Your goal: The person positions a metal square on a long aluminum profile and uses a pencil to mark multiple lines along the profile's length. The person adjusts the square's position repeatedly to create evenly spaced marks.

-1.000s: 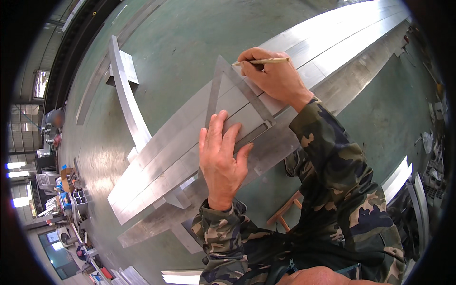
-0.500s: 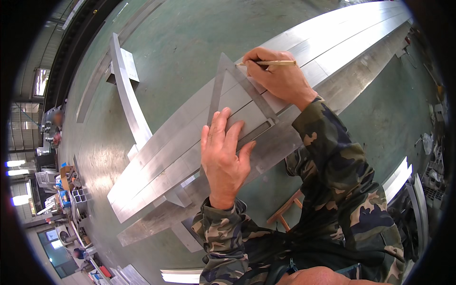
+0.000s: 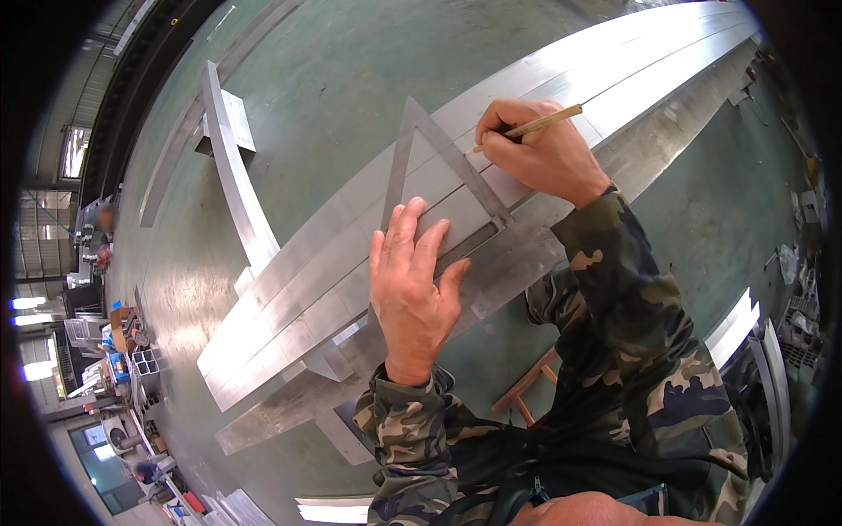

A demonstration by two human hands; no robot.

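Observation:
A long silvery metal profile (image 3: pixel 281 302) with lengthwise grooves runs from lower left to upper right. On it lies a grey triangular set square (image 3: pixel 449 158), its pointed corner toward the far edge. My left hand (image 3: pixel 412 289) rests on the set square with fingers stretched out, pressing its near-left part and hiding some of it. In my right hand (image 3: pixel 544 149) a wooden pencil (image 3: pixel 557 118) is pinched, its tip at the set square's right edge. The pencil slants up to the right.
A lower metal beam (image 3: pixel 263 430) supports the profile. Another metal bar (image 3: pixel 232 167) lies across a block (image 3: pixel 235 123) on the green floor at left. A wooden stool-like frame (image 3: pixel 526 386) stands near my legs. Cluttered shelves line the left wall.
My right hand has moved the pencil nearer to me and rightward, along the set square's right edge; the pencil is now more tilted. My left hand and the set square stay almost still.

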